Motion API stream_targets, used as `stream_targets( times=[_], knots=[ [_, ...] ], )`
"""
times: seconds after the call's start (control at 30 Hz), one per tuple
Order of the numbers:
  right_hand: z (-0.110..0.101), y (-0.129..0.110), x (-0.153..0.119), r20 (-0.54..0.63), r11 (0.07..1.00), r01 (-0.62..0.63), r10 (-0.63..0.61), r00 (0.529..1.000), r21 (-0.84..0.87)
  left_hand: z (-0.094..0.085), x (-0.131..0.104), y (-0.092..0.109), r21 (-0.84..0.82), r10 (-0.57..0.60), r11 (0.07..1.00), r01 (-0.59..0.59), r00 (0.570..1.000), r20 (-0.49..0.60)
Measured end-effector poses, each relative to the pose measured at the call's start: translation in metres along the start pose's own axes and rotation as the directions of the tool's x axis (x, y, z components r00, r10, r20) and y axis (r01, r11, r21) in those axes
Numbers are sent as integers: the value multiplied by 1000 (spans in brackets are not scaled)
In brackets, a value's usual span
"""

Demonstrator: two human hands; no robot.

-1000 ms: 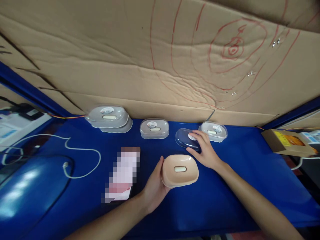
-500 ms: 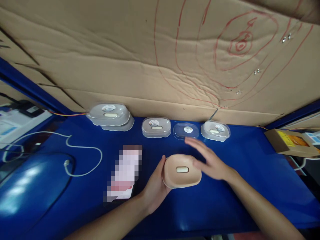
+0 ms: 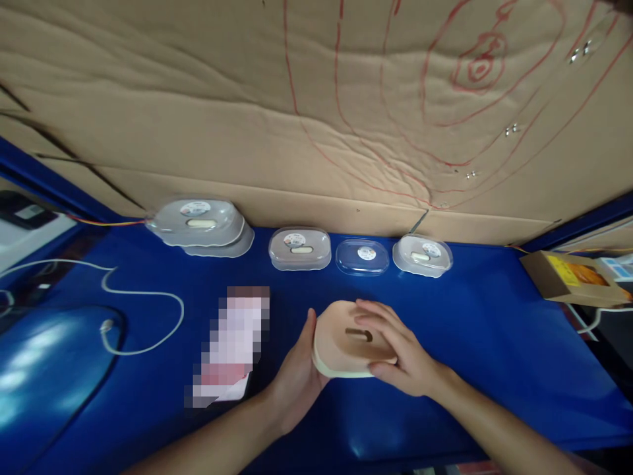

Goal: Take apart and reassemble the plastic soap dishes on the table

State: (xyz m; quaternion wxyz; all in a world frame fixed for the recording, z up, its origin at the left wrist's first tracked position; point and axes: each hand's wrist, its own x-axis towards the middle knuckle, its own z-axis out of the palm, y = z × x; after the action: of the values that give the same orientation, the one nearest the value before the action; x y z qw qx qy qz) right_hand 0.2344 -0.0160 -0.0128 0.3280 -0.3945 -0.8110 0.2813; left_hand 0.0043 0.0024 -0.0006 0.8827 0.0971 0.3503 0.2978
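A peach-coloured oval soap dish [image 3: 335, 330] with a slot in its floor is held over the front middle of the blue table. A paler rim shows below its near edge. My left hand [image 3: 295, 379] cups it from the left side, thumb up along the wall. My right hand [image 3: 403, 349] grips its right end, thumb at the near edge and fingers over the far edge, hiding part of the inside. The slot looks dark now. Behind it on the table lies a clear oval lid [image 3: 359, 260] with a round sticker.
Grey lidded soap dishes stand along the cardboard wall [image 3: 198, 145]: a stack [image 3: 202, 224] at left, one [image 3: 300, 251] in the middle, one [image 3: 422, 256] at right. A blurred-out phone [image 3: 230, 343] and a white cable [image 3: 163, 297] lie left. A cardboard box [image 3: 568, 277] is far right.
My right hand has come down from beside the soap dish and closed on its right end. The pale piece seen in the slot no longer shows. The view has shifted slightly.
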Motion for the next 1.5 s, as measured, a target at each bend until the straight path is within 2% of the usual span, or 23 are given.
stream_targets(
  times=[0.13,0.27,0.47,0.57,0.67,0.73,0.83,0.9,1.0,1.07,1.1,1.17,1.23,1.3,1.33,1.43,1.5],
  knots=[
    [-15,4,0,-141,993,-119,118,983,7,2,-1,-1,39,-47,998,49,998,-35],
    [-30,18,4,-205,972,-179,146,968,-152,4,-7,-6,137,-129,981,139,989,-74],
    [-29,44,10,-38,947,-97,89,995,-305,-1,-13,-15,212,-242,941,262,963,-117],
    [-30,43,11,-35,922,-112,107,994,-369,-3,-12,-16,208,-242,941,266,961,-135],
    [-36,25,8,-20,923,-85,84,996,-375,-5,-12,-16,218,-210,947,237,968,-139],
    [-37,7,3,82,946,-1,29,996,-324,-6,-11,-15,236,-160,954,184,980,-120],
    [-27,-18,-5,263,946,137,-58,963,-293,-8,-9,-11,293,-43,955,53,998,-38],
    [-17,-26,-8,313,920,189,-77,947,-344,-9,-8,-7,340,20,940,-13,1000,-18],
    [-6,-27,-9,326,900,194,-62,943,-390,-8,-7,0,464,95,883,-73,995,-26],
    [-4,-23,-8,325,902,181,-48,945,-393,-8,-8,2,607,194,777,-165,981,18],
    [-3,-22,-8,323,901,179,-47,945,-395,-8,-9,2,684,260,693,-228,964,57],
    [-2,-19,-8,317,900,183,-53,947,-396,-10,-12,1,810,398,464,-359,901,171],
    [0,-17,-8,315,899,191,-63,947,-394,-12,-16,0,871,480,202,-448,820,310],
    [0,-16,-8,312,898,207,-84,946,-389,-13,-20,-2,870,486,-22,-492,755,439],
    [-1,-15,-8,302,899,222,-107,947,-378,-13,-22,-2,856,476,-104,-506,730,490],
    [-12,-13,-4,209,917,241,-180,961,-317,-13,-26,-4,798,458,-281,-533,656,600],
    [-21,-11,-2,107,926,192,-166,980,-326,-13,-25,-5,773,459,-358,-523,622,634]
  ],
)
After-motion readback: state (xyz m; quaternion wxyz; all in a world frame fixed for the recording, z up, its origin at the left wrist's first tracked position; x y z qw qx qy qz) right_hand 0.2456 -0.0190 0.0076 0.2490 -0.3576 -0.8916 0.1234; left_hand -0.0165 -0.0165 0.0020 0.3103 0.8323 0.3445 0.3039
